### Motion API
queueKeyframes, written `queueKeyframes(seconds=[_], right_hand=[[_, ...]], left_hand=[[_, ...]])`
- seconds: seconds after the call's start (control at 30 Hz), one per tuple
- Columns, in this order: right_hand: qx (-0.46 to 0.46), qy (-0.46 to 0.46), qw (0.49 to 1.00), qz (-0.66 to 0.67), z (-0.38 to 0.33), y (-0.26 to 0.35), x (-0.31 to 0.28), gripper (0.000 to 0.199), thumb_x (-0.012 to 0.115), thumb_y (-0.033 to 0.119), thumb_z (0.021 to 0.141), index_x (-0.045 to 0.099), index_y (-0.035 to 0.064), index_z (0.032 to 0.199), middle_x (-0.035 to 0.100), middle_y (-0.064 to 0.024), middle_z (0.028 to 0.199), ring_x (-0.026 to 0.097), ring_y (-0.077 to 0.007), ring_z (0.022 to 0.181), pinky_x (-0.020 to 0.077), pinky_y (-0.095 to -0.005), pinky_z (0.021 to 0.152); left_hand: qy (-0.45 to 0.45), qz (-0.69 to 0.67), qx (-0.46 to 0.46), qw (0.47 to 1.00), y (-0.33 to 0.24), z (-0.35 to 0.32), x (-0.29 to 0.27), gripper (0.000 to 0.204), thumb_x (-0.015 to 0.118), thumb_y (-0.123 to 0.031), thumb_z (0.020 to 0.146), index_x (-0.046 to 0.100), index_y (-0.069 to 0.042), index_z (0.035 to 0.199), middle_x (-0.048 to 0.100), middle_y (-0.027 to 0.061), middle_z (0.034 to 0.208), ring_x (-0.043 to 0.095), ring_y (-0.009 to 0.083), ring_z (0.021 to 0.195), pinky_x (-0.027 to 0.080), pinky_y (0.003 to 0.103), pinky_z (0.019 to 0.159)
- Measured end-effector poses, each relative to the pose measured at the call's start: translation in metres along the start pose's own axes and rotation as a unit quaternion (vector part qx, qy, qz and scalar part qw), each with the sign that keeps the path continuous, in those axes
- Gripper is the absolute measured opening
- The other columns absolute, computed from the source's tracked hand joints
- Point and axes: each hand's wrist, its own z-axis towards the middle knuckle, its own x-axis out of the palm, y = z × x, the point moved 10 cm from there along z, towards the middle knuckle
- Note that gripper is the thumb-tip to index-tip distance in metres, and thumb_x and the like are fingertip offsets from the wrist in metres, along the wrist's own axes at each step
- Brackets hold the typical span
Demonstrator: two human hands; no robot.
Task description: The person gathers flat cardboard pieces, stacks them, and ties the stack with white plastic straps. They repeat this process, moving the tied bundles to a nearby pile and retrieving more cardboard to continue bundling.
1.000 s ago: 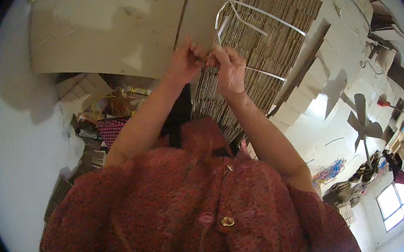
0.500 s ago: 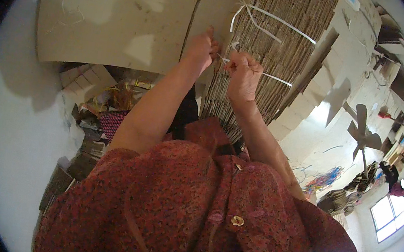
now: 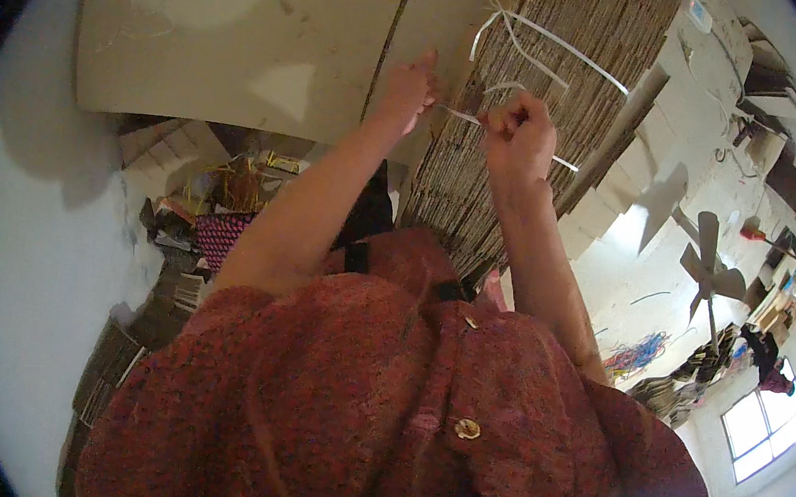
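Note:
A tall stack of flattened brown cardboard sheets (image 3: 548, 78) stands in front of me, its ribbed edges showing. A thin white plastic strap (image 3: 543, 38) loops around it, knotted near the top. My left hand (image 3: 405, 91) pinches one end of the strap at the stack's left edge. My right hand (image 3: 516, 134) is closed on the same strap a little to the right, and a loose tail runs off past it. Both forearms reach up from my red knitted sleeves.
A large flat cardboard sheet (image 3: 246, 31) lies left of the stack. Below it sits a pile of scrap paper, small boxes and a pink woven basket (image 3: 221, 232). A standing fan (image 3: 708, 272), a heap of coloured cloth and a window (image 3: 763, 432) are at right.
My hands have drawn apart along the strap, the left one moving left, the right one right. The view has shifted slightly, and the strap now runs taut between them.

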Motion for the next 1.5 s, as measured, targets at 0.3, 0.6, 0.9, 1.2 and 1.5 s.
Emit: queueKeyframes(seconds=[0.3, 0.6, 0.9, 1.2, 1.5], right_hand=[[-0.149, 0.158, 0.853, -0.475, -0.012, 0.002, 0.086, 0.017, 0.051, 0.013, 0.081, 0.057, -0.0023, 0.079, 0.056, -0.0062, 0.068, 0.052, -0.011, 0.062, 0.0412, -0.0238, 0.057], [-0.222, 0.176, 0.774, -0.566, -0.009, -0.023, 0.04, 0.013, 0.054, -0.003, 0.077, 0.059, -0.0027, 0.088, 0.058, -0.0061, 0.075, 0.055, -0.0107, 0.061, 0.044, -0.0238, 0.054], [-0.259, 0.201, 0.726, -0.605, -0.026, -0.012, 0.076, 0.012, 0.053, -0.002, 0.073, 0.059, 0.0004, 0.083, 0.058, -0.0101, 0.069, 0.057, -0.0176, 0.061, 0.0447, -0.0269, 0.054], [-0.321, 0.2, 0.637, -0.672, -0.022, -0.023, 0.074, 0.009, 0.052, 0.003, 0.073, 0.055, 0.0015, 0.081, 0.055, -0.018, 0.077, 0.054, -0.0368, 0.07, 0.0436, -0.0403, 0.058], [-0.225, 0.304, 0.539, -0.752, -0.012, -0.038, 0.083, 0.011, 0.055, 0.005, 0.072, 0.057, 0.0013, 0.082, 0.057, -0.0156, 0.069, 0.056, -0.0289, 0.062, 0.0441, -0.036, 0.055]], left_hand=[[0.075, 0.37, 0.393, 0.839, -0.046, -0.058, 0.042, 0.019, 0.048, -0.018, 0.084, 0.051, 0.001, 0.081, 0.051, 0.0043, 0.058, 0.05, 0.0171, 0.057, 0.041, 0.033, 0.053], [0.045, 0.159, 0.245, 0.955, -0.045, -0.072, 0.02, 0.027, 0.047, -0.022, 0.087, 0.05, -0.001, 0.07, 0.048, 0.0003, 0.06, 0.041, 0.0065, 0.052, 0.036, 0.024, 0.048], [-0.05, 0.17, 0.191, 0.966, -0.049, -0.078, 0.007, 0.031, 0.044, -0.028, 0.088, 0.05, -0.002, 0.072, 0.048, 0.0016, 0.059, 0.044, 0.0085, 0.054, 0.037, 0.024, 0.051], [-0.034, 0.011, 0.126, 0.991, -0.039, -0.063, -0.007, 0.034, 0.045, -0.03, 0.087, 0.044, -0.004, 0.064, 0.046, 0.0045, 0.057, 0.042, 0.0129, 0.05, 0.035, 0.027, 0.048], [-0.021, 0.282, 0.281, 0.917, -0.067, -0.073, 0.008, 0.028, 0.052, -0.024, 0.083, 0.052, 0.003, 0.076, 0.051, 0.0093, 0.069, 0.043, 0.0152, 0.062, 0.037, 0.029, 0.058]])
